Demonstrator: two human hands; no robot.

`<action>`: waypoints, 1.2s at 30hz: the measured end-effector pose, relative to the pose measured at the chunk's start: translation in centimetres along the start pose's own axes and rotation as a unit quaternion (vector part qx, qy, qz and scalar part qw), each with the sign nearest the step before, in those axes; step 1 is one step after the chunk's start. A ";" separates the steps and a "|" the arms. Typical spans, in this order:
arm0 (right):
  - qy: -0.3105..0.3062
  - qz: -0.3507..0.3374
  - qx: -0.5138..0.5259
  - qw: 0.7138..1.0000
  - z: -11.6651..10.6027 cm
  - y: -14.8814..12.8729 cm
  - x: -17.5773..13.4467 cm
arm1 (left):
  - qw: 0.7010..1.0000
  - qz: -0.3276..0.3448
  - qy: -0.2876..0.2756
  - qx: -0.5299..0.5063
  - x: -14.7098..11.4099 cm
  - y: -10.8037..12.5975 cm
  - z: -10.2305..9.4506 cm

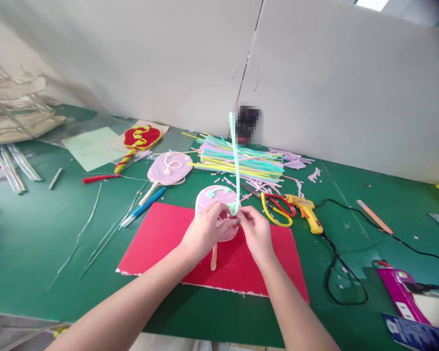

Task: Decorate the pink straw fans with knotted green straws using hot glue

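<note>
A mint-green pipe cleaner (236, 165) stands upright between my hands, its lower end curled into a small loop. My left hand (205, 228) pinches this curled end from the left, thumb and forefinger together. From the right, my right hand (256, 235) closes its fingertips on the same end. Beneath them lies a lilac round fan (202, 199) with small mint-green shapes near its top; my fingers cover part of it. The fan's cream handle (214, 258) points toward me across a red board (149, 243).
Behind is a pile of coloured pipe cleaners (241, 161). Scissors (277, 214) and a yellow glue gun (307, 214) with a black cord lie right. A second lilac fan (169, 168), a red-and-yellow fan (142, 138) and a blue pen (144, 207) lie left.
</note>
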State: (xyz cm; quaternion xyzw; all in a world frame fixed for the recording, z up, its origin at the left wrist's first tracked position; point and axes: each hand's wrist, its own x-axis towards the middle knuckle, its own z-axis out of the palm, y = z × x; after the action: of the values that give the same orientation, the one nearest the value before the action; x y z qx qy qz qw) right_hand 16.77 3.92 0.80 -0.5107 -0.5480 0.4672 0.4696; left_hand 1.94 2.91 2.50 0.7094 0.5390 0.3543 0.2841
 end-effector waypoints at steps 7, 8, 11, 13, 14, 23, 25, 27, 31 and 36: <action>-0.008 0.013 0.019 1.000 0.0 -0.1 -0.1 | 0.997 0.041 -0.018 0.057 0.1 -0.3 -0.2; -0.009 0.018 0.021 1.000 0.0 -0.2 -0.1 | 0.997 0.046 -0.019 0.065 0.1 -0.3 -0.3; -0.008 0.025 0.030 0.999 0.0 -0.4 -0.2 | 0.993 0.068 -0.023 0.095 0.2 -0.2 -0.5; -0.007 0.025 0.036 0.999 0.1 -0.5 -0.1 | 0.988 0.089 -0.028 0.125 0.2 -0.2 -0.5; -0.006 0.025 0.037 0.999 0.1 -0.5 -0.1 | 0.984 0.098 -0.029 0.143 0.2 -0.2 -0.5; -0.006 0.026 0.042 0.999 0.2 0.0 0.0 | 0.960 0.140 -0.053 0.236 -0.1 -0.1 -0.4; -0.007 0.028 0.045 0.999 0.2 0.0 0.0 | 0.965 0.123 -0.063 0.222 -0.1 0.1 -0.5; -0.003 0.030 0.041 0.999 0.2 -0.1 0.0 | 0.979 0.072 -0.058 0.182 -0.1 0.2 -0.7; -0.009 0.039 0.035 0.999 0.2 -0.4 -0.1 | 0.996 -0.036 -0.010 0.085 0.2 -0.1 -1.0; -0.048 0.033 0.035 0.998 0.3 -0.4 -0.2 | 1.000 0.002 -0.013 0.023 0.6 -0.6 -1.2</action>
State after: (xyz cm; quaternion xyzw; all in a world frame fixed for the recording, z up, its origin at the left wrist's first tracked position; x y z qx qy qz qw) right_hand 16.48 3.71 1.17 -0.4885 -0.5367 0.5252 0.4444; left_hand 0.77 3.67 2.84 0.7212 0.5419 0.3328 0.2746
